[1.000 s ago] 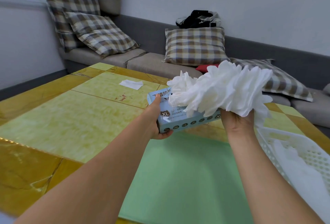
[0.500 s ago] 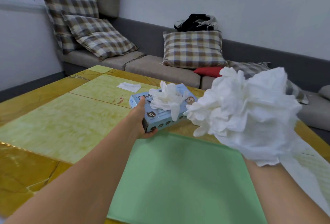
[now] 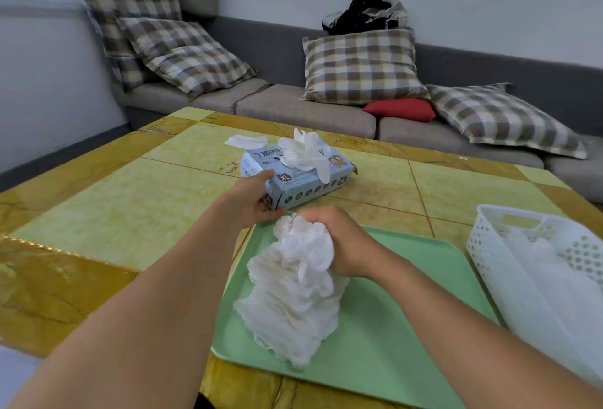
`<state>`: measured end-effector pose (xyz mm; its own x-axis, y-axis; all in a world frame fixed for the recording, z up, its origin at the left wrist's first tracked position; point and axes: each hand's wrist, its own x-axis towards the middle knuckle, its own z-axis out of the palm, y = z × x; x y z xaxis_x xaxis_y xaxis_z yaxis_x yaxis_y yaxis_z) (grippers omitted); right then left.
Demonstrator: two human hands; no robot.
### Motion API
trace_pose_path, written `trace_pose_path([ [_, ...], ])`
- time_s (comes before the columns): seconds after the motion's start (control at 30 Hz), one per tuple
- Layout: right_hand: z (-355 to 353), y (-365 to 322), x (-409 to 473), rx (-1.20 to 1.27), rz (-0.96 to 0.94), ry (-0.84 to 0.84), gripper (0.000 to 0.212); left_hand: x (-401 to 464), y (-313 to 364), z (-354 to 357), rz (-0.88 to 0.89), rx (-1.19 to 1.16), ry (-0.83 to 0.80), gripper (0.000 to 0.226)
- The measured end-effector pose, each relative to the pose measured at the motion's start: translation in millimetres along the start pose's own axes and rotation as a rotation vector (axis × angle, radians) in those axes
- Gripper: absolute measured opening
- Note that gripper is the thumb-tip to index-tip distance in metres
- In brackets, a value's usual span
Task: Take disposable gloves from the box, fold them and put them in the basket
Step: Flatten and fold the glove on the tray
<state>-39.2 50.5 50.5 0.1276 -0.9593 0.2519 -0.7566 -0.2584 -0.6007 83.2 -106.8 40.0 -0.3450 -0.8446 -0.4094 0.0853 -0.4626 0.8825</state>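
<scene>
Gloves are what I am handling, but they sit amid bigger things, so I start with the grey sofa (image 3: pixel 326 108) along the far wall, which carries plaid cushions (image 3: pixel 362 66), a red cushion (image 3: pixel 399 109) and a dark bundle of cloth (image 3: pixel 365 15) on its back ledge. In front of it stands the yellow-and-green marbled table (image 3: pixel 114 213) that bears everything else. On its near part lies the pale green tray (image 3: pixel 408 327), and just right of the tray stands the white perforated basket (image 3: pixel 509 265), with white material inside that is too blurred for me to make out. On the tray rests the big bunch of white gloves (image 3: pixel 293 297), its lower end fanned out on the green surface while my right hand (image 3: pixel 342 245) grips its upper end, fingers curled round the crumpled top. Beyond the tray's far left corner lies the light blue glove box (image 3: pixel 303 180), flat on the table and marked XL on its side; my left hand (image 3: pixel 253 200) holds its near end, thumb on top and fingers under the corner. A tuft of gloves (image 3: pixel 306 151) sticks up out of the box's top opening. Farther back on the table, just behind the box, lies a small white scrap (image 3: pixel 244 141), flat and apart from the rest.
</scene>
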Motion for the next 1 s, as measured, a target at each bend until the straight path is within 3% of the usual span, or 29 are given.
trace_pose_path([
  [0.13, -4, -11, 23, -0.269, -0.161, -0.263, 0.018, 9, -2, 5, 0.080, 0.102, 0.047, 0.036],
  [0.23, 5, -3, 33, -0.425, -0.303, -0.320, 0.026, 18, -5, 17, 0.140, 0.269, 0.166, 0.050],
  [0.33, 16, 12, 28, -0.268, -0.176, -0.245, 0.043, 13, -6, 26, 0.176, 0.616, 0.191, 0.056],
  [0.43, -1, 6, 7, 0.011, -0.018, -0.144, 0.068, 17, -7, 27, 0.184, 0.701, 0.152, 0.053],
  [0.53, -23, 0, -26, 0.004, 0.041, -0.036, 0.088, 15, -7, 23, 0.203, 0.824, 0.128, 0.046],
  [0.6, -26, -1, -39, -0.001, 0.113, 0.091, 0.080, 4, 0, 20, 0.269, 0.851, 0.186, 0.046],
  [0.67, -17, 1, -40, -0.024, 0.167, 0.161, 0.058, -19, 9, 14, 0.399, 0.812, 0.189, 0.046],
  [0.73, -4, 4, -31, 0.018, 0.178, 0.097, 0.035, -50, 15, 6, 0.423, 0.716, -0.017, 0.046],
  [0.83, 8, 5, -19, 0.108, 0.204, 0.010, 0.016, -91, 3, -1, 0.383, 0.954, -0.358, 0.049],
  [0.93, -8, 9, -14, 0.150, 0.246, 0.178, 0.014, -88, -24, -8, 0.618, 1.249, -0.335, 0.063],
  [1.0, -27, 8, -19, 0.186, 0.293, 0.202, 0.011, -83, -32, -13, 0.751, 1.274, -0.293, 0.056],
])
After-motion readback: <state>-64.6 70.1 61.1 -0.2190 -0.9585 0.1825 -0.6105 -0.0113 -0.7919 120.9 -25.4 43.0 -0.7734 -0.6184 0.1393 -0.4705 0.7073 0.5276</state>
